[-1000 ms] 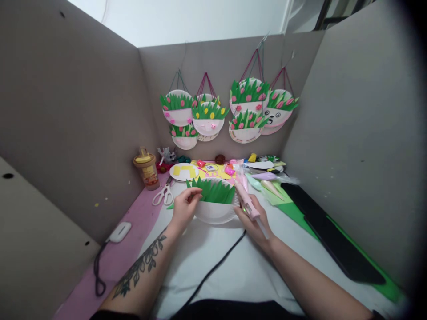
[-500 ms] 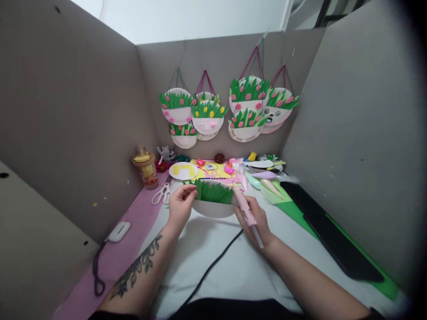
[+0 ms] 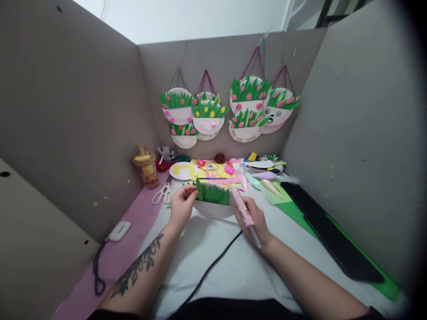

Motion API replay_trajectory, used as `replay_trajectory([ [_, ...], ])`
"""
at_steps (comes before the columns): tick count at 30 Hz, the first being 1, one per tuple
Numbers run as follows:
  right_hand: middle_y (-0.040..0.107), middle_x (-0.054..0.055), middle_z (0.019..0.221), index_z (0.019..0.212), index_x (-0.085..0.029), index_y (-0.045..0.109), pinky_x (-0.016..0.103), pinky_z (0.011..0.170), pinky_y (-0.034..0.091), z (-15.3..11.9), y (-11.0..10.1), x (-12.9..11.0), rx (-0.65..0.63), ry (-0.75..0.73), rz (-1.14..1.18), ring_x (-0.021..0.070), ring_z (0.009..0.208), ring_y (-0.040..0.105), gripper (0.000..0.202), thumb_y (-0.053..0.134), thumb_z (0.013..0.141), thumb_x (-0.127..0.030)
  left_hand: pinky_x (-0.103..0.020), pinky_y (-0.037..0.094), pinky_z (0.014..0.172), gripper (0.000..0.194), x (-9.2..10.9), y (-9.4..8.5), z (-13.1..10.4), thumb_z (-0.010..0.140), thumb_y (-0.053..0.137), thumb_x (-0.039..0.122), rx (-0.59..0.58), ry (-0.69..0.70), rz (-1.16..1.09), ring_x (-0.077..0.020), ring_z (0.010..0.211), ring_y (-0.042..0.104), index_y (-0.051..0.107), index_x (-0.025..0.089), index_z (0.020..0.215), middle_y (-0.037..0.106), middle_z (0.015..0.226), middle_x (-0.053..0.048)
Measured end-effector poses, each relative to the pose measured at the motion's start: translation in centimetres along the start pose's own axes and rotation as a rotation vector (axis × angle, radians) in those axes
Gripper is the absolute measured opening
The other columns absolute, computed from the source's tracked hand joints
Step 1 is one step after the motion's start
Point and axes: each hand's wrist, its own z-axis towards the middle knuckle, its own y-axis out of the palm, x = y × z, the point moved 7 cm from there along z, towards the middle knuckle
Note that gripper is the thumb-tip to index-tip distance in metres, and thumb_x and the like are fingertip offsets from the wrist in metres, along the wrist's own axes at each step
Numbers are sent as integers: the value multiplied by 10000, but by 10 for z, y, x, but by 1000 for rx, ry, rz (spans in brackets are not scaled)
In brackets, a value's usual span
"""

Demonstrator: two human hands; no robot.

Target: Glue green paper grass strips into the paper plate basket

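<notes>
Between my hands is a paper-plate pocket (image 3: pixel 214 210) with green paper grass (image 3: pixel 215 194) standing in it. My left hand (image 3: pixel 183 205) is closed at the pocket's left end, thumb and fingertips pinching the green paper there. One taller blade rises beside those fingertips. My right hand (image 3: pixel 256 220) is wrapped round a pink hot glue gun (image 3: pixel 244 210), its nozzle up by the grass's right end and a clear glue stick poking out of its back. Some right fingers reach behind the gun to the pocket's right edge and are partly hidden.
Finished plate baskets (image 3: pixel 210 120) hang on the back panel. Behind my hands lie white scissors (image 3: pixel 162 194), a plate with yellow pieces (image 3: pixel 183 170) and piping bags (image 3: pixel 271 188). A lidded cup (image 3: pixel 147 171) stands left. A black cable (image 3: pixel 213 264) crosses the white sheet; a black board (image 3: pixel 340 240) lies right.
The pocket has tipped a little, and the left blade now stands out taller. The glue gun has shifted slightly left with my right hand. My left hand keeps its pinch.
</notes>
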Motion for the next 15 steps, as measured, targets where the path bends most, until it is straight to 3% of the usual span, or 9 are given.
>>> replay_trajectory([
  [9, 650, 25, 828, 1007, -202, 506, 251, 603, 465, 1, 1, 1, 4, 11, -5, 169, 656, 610, 237, 557, 792, -285, -213, 408, 554, 123, -1, 9, -5, 763, 600, 269, -134, 105, 369, -105, 564, 524, 665, 178, 814, 665, 695, -1],
  [15, 642, 27, 811, 990, -197, 504, 254, 604, 465, 3, -1, -3, 3, 36, -19, 170, 653, 610, 226, 538, 805, -322, -226, 415, 619, 131, -1, 16, -10, 819, 553, 265, -223, 234, 630, -117, 624, 581, 674, 223, 846, 707, 795, 14],
])
